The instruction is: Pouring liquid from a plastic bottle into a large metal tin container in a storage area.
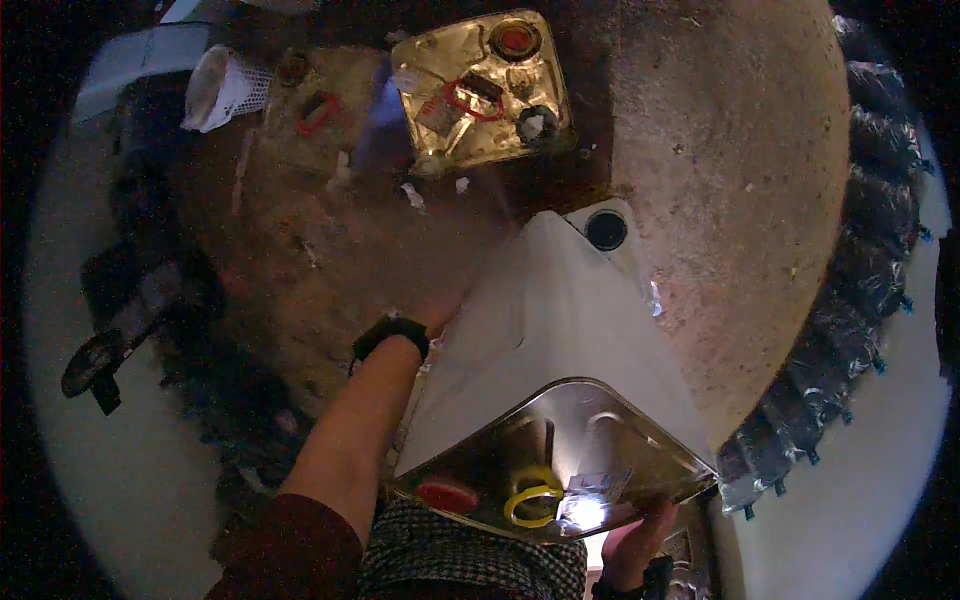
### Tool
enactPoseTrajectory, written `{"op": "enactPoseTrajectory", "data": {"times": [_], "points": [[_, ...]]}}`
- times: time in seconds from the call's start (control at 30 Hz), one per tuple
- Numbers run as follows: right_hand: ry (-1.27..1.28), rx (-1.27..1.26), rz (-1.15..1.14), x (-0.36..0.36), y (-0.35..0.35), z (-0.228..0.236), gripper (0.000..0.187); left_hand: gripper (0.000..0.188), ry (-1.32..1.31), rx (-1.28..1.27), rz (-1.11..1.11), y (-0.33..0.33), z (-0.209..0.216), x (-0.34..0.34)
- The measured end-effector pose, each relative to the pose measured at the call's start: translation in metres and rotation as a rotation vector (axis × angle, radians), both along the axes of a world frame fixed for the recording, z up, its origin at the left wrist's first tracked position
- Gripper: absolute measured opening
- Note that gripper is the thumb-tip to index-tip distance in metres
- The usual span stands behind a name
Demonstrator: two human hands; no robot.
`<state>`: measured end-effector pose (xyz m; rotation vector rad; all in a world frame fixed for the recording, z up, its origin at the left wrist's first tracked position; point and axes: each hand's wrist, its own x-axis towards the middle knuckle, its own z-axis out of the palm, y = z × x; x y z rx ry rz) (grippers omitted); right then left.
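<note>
A large white square metal can [560, 310] lies tilted in front of me, its shiny metal end toward me. That end carries a yellow ring handle [532, 507], a red cap [447, 496] and a bright light reflection. My right hand [643, 540] grips the near right edge of the can from below. My left hand [448, 312] reaches along the can's left side, past a dark wristband; its fingers are hidden and blurred. At the can's far end shows a white corner piece with a black round disc [606, 231]; I cannot tell if it belongs to the can.
A gold-topped can [480, 95] with a red handle stands at the far side, beside a dimmer similar can [315, 110]. A white mesh basket [228, 90] sits far left. Dark plastic-wrapped packs [870, 200] line the right. White scraps [413, 195] lie on the brown floor [730, 130].
</note>
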<state>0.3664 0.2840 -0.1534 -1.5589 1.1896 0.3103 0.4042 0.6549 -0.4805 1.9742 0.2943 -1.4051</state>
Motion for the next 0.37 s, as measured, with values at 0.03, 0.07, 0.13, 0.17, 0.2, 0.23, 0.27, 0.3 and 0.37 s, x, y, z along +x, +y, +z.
{"op": "enactPoseTrajectory", "data": {"times": [0.03,0.07,0.13,0.17,0.2,0.23,0.27,0.3,0.37], "points": [[-0.006,0.029,-0.01,0.011,0.006,0.004,0.068,0.045,-0.004,-0.007,-0.013,-0.002,-0.007,-0.001],[-0.006,0.019,-0.013,0.008,0.003,0.002,0.068,0.046,-0.001,-0.008,-0.028,-0.003,-0.011,-0.004],[-0.061,0.011,-0.101,-0.008,-0.005,-0.002,0.065,0.046,0.005,-0.017,-0.057,-0.003,-0.019,-0.003],[-0.062,0.005,-0.113,-0.015,-0.011,-0.003,0.065,0.047,0.013,-0.022,-0.076,-0.002,-0.021,-0.002],[-0.056,0.013,-0.113,-0.014,-0.01,-0.004,0.064,0.047,0.019,-0.016,-0.095,0.003,-0.023,-0.004],[-0.05,0.023,-0.111,-0.013,-0.008,-0.004,0.063,0.047,0.024,-0.007,-0.109,0.009,-0.023,-0.004],[-0.044,0.042,-0.107,-0.012,-0.007,-0.001,0.063,0.048,0.028,0.004,-0.125,0.015,-0.022,-0.005],[-0.035,0.044,-0.107,-0.012,-0.008,-0.002,0.062,0.048,0.03,-0.007,-0.141,0.012,-0.033,-0.012],[-0.02,0.061,-0.104,-0.012,-0.012,-0.003,0.062,0.05,0.01,-0.042,-0.183,-0.008,-0.015,-0.06]]}}
